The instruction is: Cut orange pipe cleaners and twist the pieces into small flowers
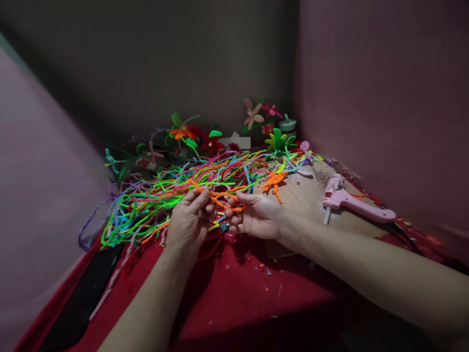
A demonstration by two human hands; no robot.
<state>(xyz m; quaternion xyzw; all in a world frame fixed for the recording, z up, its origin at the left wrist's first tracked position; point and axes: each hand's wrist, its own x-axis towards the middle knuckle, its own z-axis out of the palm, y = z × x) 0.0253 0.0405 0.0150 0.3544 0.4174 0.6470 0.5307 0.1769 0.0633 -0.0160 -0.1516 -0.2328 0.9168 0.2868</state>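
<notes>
My left hand [191, 220] and my right hand [256, 215] are held close together over a red cloth [249, 298], both pinching one orange pipe cleaner [223, 201] that runs between them. Just behind the hands lies a big tangled heap of coloured pipe cleaners [176, 188] in green, pink, blue, yellow and orange. An orange pipe-cleaner flower [274, 181] lies on a brown board [311, 200] to the right of the heap. Something small and dark lies below my right fingers; I cannot make it out.
A pink glue gun [351, 201] rests on the board at the right. Finished pipe-cleaner flowers [205, 137] stand along the back by a small lidded jar [287, 124]. A black flat object [86, 298] lies at the left front. Pink walls close in on both sides.
</notes>
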